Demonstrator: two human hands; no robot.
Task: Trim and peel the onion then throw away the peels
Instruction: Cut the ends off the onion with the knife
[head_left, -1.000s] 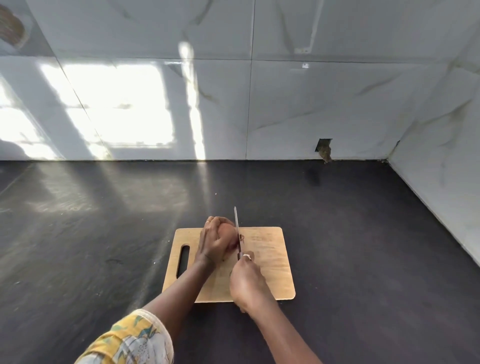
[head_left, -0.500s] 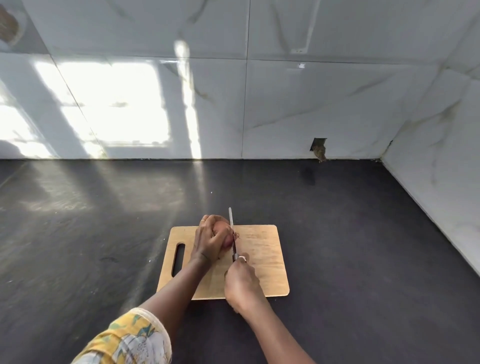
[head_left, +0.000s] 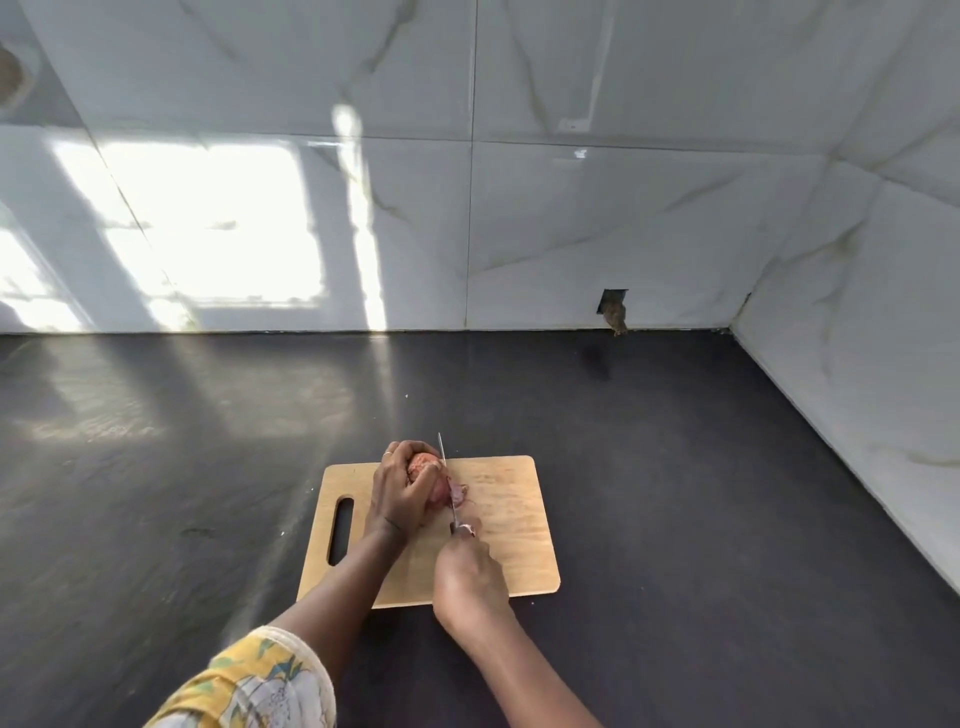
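Onion (head_left: 423, 469) (half hidden) under left hand (head_left: 397, 499)

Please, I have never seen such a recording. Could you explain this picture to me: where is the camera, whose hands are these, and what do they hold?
There is no machine here. A person wears one wide-angle camera on the head; it looks forward and down, so you see that person's own arms. A wooden cutting board lies on a dark counter, before a white tiled wall. The left hand grips a reddish onion on the board. The right hand holds a knife, whose blade stands at the onion's right end. A small purplish piece beside the blade is probably the trimmed end. The onion seems to have its skin on.
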